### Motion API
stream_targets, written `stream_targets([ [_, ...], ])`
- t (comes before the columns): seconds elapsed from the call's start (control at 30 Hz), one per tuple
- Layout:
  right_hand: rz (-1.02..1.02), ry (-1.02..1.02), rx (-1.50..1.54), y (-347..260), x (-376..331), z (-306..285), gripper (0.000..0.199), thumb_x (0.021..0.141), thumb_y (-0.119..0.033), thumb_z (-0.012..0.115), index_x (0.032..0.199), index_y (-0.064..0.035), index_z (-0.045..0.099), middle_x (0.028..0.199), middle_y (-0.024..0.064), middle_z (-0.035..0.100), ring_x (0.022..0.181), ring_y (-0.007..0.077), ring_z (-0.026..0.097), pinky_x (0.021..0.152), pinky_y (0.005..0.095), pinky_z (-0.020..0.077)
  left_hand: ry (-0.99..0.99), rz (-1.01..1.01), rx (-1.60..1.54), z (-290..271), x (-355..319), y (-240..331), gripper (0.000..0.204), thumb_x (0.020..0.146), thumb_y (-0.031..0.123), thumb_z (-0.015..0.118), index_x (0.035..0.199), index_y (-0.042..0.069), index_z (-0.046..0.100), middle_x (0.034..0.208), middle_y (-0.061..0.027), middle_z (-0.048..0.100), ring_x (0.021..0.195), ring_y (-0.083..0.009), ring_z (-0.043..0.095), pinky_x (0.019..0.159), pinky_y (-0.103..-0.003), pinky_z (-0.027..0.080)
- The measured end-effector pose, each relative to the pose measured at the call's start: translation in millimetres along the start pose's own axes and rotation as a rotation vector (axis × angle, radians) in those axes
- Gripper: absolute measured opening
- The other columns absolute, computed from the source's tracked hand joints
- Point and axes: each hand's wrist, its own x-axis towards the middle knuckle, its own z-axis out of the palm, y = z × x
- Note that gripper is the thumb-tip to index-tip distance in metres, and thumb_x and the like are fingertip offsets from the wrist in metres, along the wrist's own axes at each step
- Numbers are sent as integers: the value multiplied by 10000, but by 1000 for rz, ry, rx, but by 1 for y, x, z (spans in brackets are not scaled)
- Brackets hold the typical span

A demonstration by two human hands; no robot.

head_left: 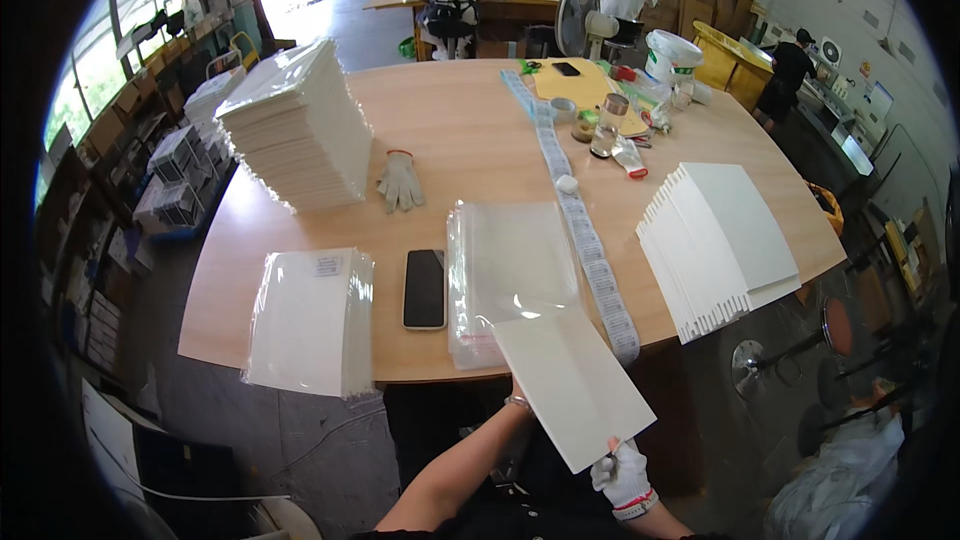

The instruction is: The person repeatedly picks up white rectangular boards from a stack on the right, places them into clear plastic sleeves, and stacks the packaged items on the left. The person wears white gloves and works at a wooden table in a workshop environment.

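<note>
A white folded sheet or thin board [575,385] is held tilted over the table's near edge. My right hand [624,477], in a white knit glove with a bare thumb, grips its near edge close to the lower right corner. My left hand [516,389], bare with a bracelet at the wrist, is at the left edge of the board; its fingers are hidden behind it. Beyond the board lies a stack of clear plastic sleeves [515,260], partly covered by it. A long strip of printed labels [590,250] runs beside the sleeves, with a small white object [567,184] on it.
A fanned pile of white boards [715,240] lies right. To the left are wrapped boards [305,320], a phone [425,290], a glove [400,183] and a tall stack [300,130]. A jar [608,125] and white bucket [672,58] stand far right. Other people work farther off.
</note>
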Motion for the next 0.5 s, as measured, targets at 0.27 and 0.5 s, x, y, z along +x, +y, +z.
stream_targets([
  [0.27,-45,-61,209,29,60,18,63,901,-165,443,943,-119,454,738,35,483,625,187,522,487,282,386,-55,369,1798,3,-83,-40,220,847,66,479,1050,-7,520,1000,-104,581,936,-169,556,804,-281,444],
  [0.5,-158,-185,322,19,153,34,131,869,-144,411,931,-38,457,951,156,544,900,341,573,730,449,499,329,67,659,44,-71,-14,223,873,126,502,1063,11,509,1006,-51,583,920,-164,555,788,-270,450],
])
